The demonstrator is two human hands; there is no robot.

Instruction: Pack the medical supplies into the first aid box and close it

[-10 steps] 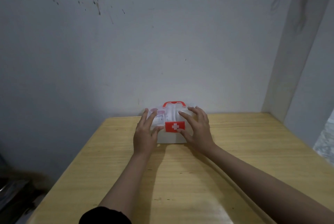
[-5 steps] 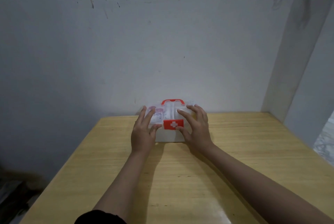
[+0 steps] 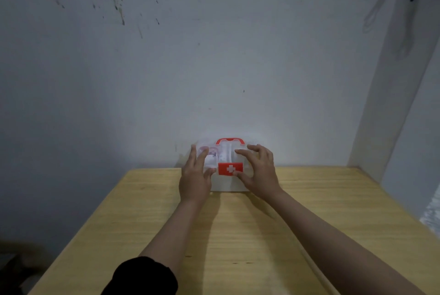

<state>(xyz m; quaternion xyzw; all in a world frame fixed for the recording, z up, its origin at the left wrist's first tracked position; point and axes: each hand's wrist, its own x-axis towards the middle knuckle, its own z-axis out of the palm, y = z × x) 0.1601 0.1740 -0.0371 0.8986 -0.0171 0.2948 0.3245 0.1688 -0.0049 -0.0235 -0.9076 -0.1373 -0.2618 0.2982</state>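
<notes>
Right now we have both hands spread over the first aid box (image 3: pixel 228 182), one on each side of it. Our left hand (image 3: pixel 195 176) lies flat on the left part of the lid, fingers stretched forward and slightly apart, the thumb pointing toward the red latch (image 3: pixel 230 169) with its white cross and ending just beside it. Our right hand (image 3: pixel 258 172) arches over the right part of the lid, fingers curved and resting on top, the thumb low at the front and touching the latch's right edge. Neither hand is clenched; both press or rest on the box rather than wrap around it, and we cannot tell how firm the pressure is. Between our hands the lid is down, the latch sits at the middle of the front, and the red handle (image 3: pixel 230 140) lies just beyond our fingertips at the far side of the lid. Through the translucent lid, ahead of our left fingers, pale packets show faintly, too blurred to name. The box stands on the wooden table (image 3: pixel 238 235), at its far edge, close against the grey wall (image 3: pixel 190 68) beyond our hands. A black sleeve (image 3: pixel 142 278) covers our left upper arm, nearest to us.
</notes>
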